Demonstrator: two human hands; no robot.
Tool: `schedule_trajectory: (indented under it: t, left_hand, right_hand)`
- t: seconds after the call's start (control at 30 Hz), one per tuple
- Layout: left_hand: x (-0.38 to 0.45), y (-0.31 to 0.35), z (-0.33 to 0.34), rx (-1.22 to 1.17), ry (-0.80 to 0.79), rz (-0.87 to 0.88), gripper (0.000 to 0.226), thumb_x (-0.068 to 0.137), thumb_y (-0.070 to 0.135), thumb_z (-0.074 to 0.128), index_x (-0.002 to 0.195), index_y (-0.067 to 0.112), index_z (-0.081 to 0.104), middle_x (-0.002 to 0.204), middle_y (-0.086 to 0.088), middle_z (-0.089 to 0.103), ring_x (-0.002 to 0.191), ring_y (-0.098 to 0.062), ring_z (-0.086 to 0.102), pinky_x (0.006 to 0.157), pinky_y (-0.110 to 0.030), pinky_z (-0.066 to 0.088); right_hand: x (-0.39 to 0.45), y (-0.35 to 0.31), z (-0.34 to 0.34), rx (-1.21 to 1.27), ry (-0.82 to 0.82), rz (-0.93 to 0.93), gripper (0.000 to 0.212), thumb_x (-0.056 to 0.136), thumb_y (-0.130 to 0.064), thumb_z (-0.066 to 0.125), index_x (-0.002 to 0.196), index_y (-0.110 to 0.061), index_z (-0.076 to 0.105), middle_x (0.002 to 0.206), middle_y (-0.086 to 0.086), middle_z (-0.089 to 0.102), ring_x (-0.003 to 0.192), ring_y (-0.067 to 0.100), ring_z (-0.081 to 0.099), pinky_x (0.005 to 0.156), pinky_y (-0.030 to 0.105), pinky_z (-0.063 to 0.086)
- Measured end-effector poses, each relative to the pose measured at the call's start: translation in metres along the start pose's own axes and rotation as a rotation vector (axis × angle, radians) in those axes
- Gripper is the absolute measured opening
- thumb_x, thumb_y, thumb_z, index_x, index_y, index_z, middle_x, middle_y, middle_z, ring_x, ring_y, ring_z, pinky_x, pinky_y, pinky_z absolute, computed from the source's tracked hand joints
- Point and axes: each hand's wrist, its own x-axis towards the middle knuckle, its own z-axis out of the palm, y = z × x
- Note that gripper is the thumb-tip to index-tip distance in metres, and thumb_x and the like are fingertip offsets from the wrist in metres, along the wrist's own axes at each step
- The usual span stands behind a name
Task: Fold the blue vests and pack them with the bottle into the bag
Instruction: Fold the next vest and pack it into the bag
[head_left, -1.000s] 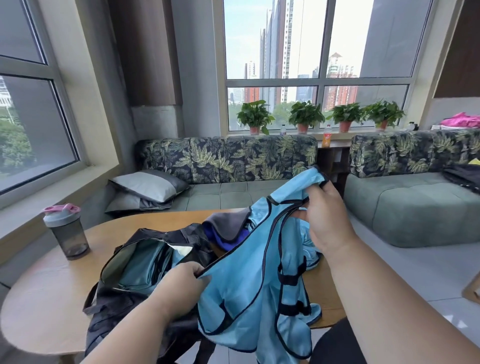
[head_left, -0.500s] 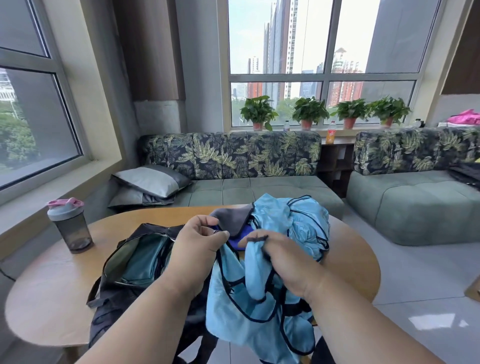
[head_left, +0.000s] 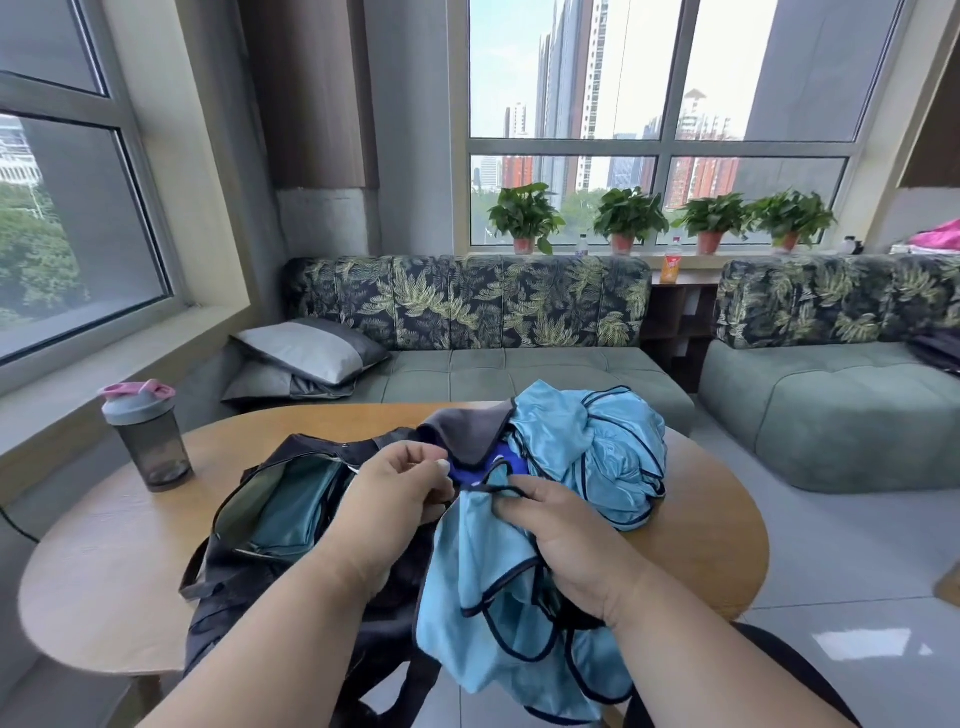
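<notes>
head | bag (head_left: 234, 566) unzipped, teal lining shows | left hand (head_left: 400, 499), right hand (head_left: 561, 540) pinch vest (head_left: 483, 582)

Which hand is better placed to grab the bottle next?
Left. The bottle stands at the table's far left, beyond the bag, on the left hand's side. The right hand is across the vest, gripping it.

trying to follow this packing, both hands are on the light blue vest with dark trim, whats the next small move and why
Probably draw the two hands apart to spread the light blue vest with dark trim flat. The left hand and right hand pinch its edge close together, so it hangs bunched over the round wooden table edge, unfolded. The open black bag sits beside it, and more crumpled blue vests wait behind.
</notes>
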Motion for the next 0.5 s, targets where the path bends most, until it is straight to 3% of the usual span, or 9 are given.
schedule_trajectory:
  t: [0.1, 0.17, 0.27, 0.33, 0.4, 0.5]
  left_hand:
    - [0.002, -0.013, -0.009, 0.196, -0.099, -0.157, 0.029, 0.096, 0.046, 0.068, 0.105, 0.02, 0.076, 0.092, 0.0, 0.079, 0.094, -0.021, 0.069, 0.09, -0.036, 0.053]
    - [-0.002, -0.017, -0.01, 0.195, -0.213, -0.297, 0.048, 0.097, 0.061, 0.059, 0.109, 0.018, 0.078, 0.1, -0.001, 0.081, 0.099, -0.021, 0.072, 0.093, -0.036, 0.052]
    - [-0.004, -0.021, -0.009, 0.116, -0.357, -0.375, 0.073, 0.089, 0.076, 0.056, 0.114, 0.012, 0.08, 0.113, -0.008, 0.08, 0.103, -0.024, 0.072, 0.105, -0.041, 0.052]
    - [-0.006, -0.021, -0.007, 0.077, -0.412, -0.363, 0.078, 0.089, 0.075, 0.054, 0.119, 0.007, 0.078, 0.12, -0.012, 0.077, 0.104, -0.025, 0.069, 0.107, -0.04, 0.048]
    - [-0.009, -0.019, -0.006, 0.013, -0.418, -0.327, 0.069, 0.091, 0.065, 0.055, 0.123, 0.007, 0.077, 0.125, -0.015, 0.075, 0.106, -0.027, 0.067, 0.105, -0.04, 0.047]
    - [-0.011, -0.016, -0.006, -0.192, -0.457, -0.266, 0.047, 0.098, 0.038, 0.056, 0.13, 0.009, 0.074, 0.134, -0.014, 0.071, 0.123, -0.028, 0.068, 0.114, -0.046, 0.045]
  right_hand:
    - [0.001, -0.006, -0.004, 0.249, 0.058, 0.016, 0.022, 0.098, -0.009, 0.062, 0.103, -0.011, 0.083, 0.116, 0.022, 0.076, 0.107, 0.035, 0.071, 0.11, 0.053, 0.048]
    - [0.002, -0.01, -0.007, 0.34, 0.075, 0.001, 0.02, 0.091, -0.01, 0.065, 0.099, -0.009, 0.084, 0.113, 0.022, 0.076, 0.103, 0.033, 0.071, 0.107, 0.051, 0.049]
    - [0.002, -0.013, -0.01, 0.409, 0.062, -0.016, 0.023, 0.082, -0.013, 0.068, 0.099, -0.007, 0.083, 0.109, 0.022, 0.075, 0.099, 0.033, 0.072, 0.099, 0.048, 0.053]
    - [0.002, -0.013, -0.013, 0.451, 0.03, -0.013, 0.023, 0.082, -0.012, 0.066, 0.099, -0.006, 0.082, 0.105, 0.022, 0.075, 0.093, 0.032, 0.073, 0.086, 0.043, 0.059]
    - [0.002, -0.014, -0.015, 0.489, 0.001, -0.003, 0.023, 0.084, -0.011, 0.064, 0.097, -0.005, 0.081, 0.103, 0.021, 0.075, 0.089, 0.031, 0.075, 0.078, 0.04, 0.062]
    - [0.002, -0.014, -0.02, 0.498, 0.0, -0.003, 0.027, 0.086, -0.012, 0.064, 0.105, -0.001, 0.08, 0.109, 0.024, 0.075, 0.094, 0.033, 0.075, 0.082, 0.041, 0.063]
